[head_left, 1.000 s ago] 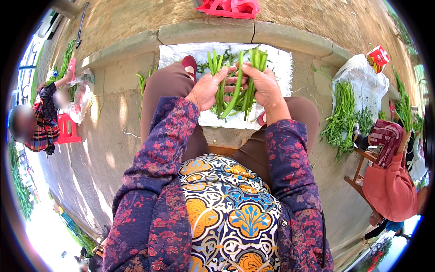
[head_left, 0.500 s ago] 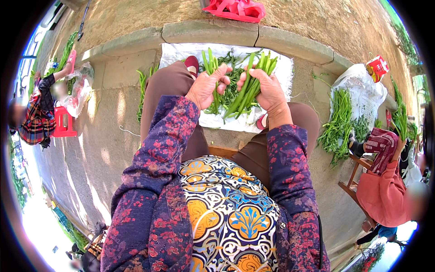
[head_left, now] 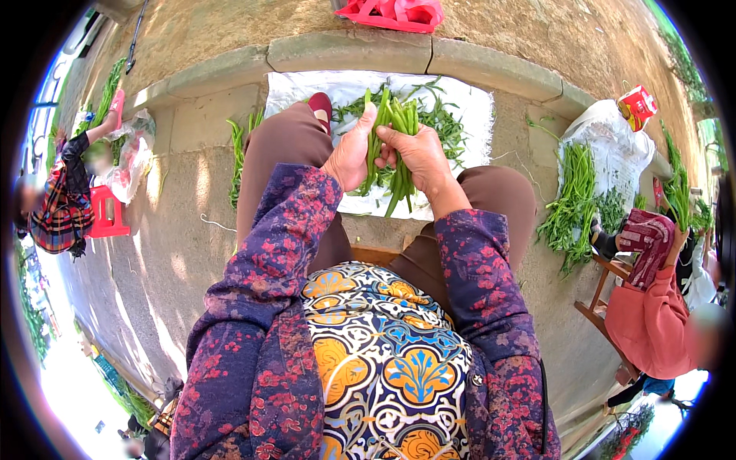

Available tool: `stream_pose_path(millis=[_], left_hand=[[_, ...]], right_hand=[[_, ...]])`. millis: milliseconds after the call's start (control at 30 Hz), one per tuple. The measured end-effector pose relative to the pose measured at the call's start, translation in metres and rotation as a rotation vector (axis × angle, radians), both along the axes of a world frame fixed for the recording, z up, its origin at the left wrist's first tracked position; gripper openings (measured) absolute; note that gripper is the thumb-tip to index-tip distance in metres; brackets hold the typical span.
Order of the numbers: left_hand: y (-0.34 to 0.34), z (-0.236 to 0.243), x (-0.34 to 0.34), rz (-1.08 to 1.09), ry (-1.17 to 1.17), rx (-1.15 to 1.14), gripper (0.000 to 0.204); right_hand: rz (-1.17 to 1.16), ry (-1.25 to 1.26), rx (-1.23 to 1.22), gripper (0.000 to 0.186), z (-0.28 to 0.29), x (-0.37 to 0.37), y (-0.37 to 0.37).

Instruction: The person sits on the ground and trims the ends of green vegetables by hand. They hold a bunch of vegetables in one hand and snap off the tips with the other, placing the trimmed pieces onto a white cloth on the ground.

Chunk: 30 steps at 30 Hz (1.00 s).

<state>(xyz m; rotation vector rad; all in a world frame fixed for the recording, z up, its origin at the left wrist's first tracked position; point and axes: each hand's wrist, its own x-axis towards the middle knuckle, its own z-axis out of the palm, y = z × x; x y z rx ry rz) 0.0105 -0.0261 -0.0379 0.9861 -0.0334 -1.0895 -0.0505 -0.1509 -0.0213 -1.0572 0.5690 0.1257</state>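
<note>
My left hand [head_left: 349, 157] is closed round a few long green vegetable stalks [head_left: 372, 157], its thumb pointing up along them. Beside it, my right hand [head_left: 423, 157] grips a thicker bunch of green stalks [head_left: 402, 190], with the thumb laid across. The two hands are close together, and the stalks nearly touch. Beneath them a white woven sheet [head_left: 284, 90] lies on the ground, with loose green leaves [head_left: 446, 126] scattered over it. Most of my left fingers are hidden behind the stalks.
Green stalks [head_left: 237, 157] lie beside my left knee. A stone kerb [head_left: 349, 54] runs beyond the sheet, with a red bag [head_left: 392, 14] past it. At right, a seated person [head_left: 652, 322] is near a heap of greens [head_left: 571, 203]. Another person sits at left by a red stool [head_left: 109, 213].
My hands have come together from being apart. The right hand with its bunch has moved left, and the stalks in it stand more upright.
</note>
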Motion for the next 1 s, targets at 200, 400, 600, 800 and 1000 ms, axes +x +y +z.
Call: stream_pose_path(millis=[200,400,600,800,1000], left_hand=[[-0.002,0.002,-0.003,0.123,-0.022,-0.012,0.035],[0.0,-0.001,-0.002,0.143,-0.014,0.003,0.035],[0.003,-0.011,0.002,0.1,-0.001,-0.024,0.035],[0.002,-0.003,-0.002,0.055,-0.048,0.015,0.041],[0.004,0.001,0.001,0.009,-0.154,0.136,0.042]], right_hand=[[-0.115,-0.033,0.079,0.015,0.002,0.001,-0.006],[-0.062,-0.033,-0.013,0.013,0.006,0.0,-0.006],[-0.025,-0.028,-0.044,0.01,0.002,0.0,-0.002],[-0.083,-0.004,-0.008,0.013,-0.002,0.0,-0.004],[-0.086,-0.036,0.154,0.015,0.001,-0.002,-0.025]])
